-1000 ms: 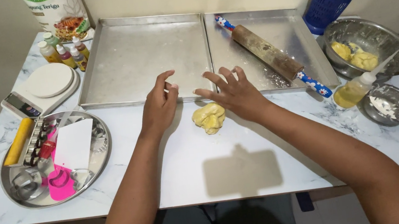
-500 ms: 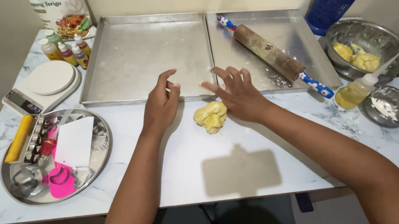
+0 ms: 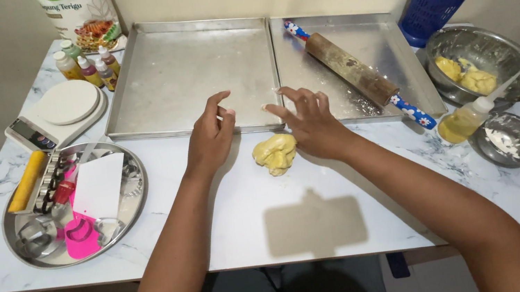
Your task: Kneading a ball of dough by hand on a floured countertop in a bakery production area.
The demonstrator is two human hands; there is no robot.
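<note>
Little changed from half a second ago: both hands much as before, fingers a touch more lifted, dough unmoved.

Left hand (image 3: 209, 139) over counter (image 3: 172, 252) edge by left tray (image 3: 145, 88), fingers loosely curled, half open, holding nothing. Right hand (image 3: 313, 126) spread wide, fingers splayed and raised, palm just beside dough (image 3: 275, 153), not gripping; contact with the lump cannot be told.

Dough: small pale yellow lump, rumpled, on bare counter between the hands, just in front of the trays' near rims. Judged soft, light, probably greasy, likely to tear or smear if pinched. Best taken by cupping from below and the sides with the whole palm.

Rolling pin (image 3: 353, 74) lying diagonally in right tray (image 3: 396, 32). Bowl (image 3: 512, 54) with more dough at far right. Squeeze bottle (image 3: 473, 117) beside it. Plate of cutters (image 3: 133, 188) at left. Scale (image 3: 64, 108) behind it.
</note>
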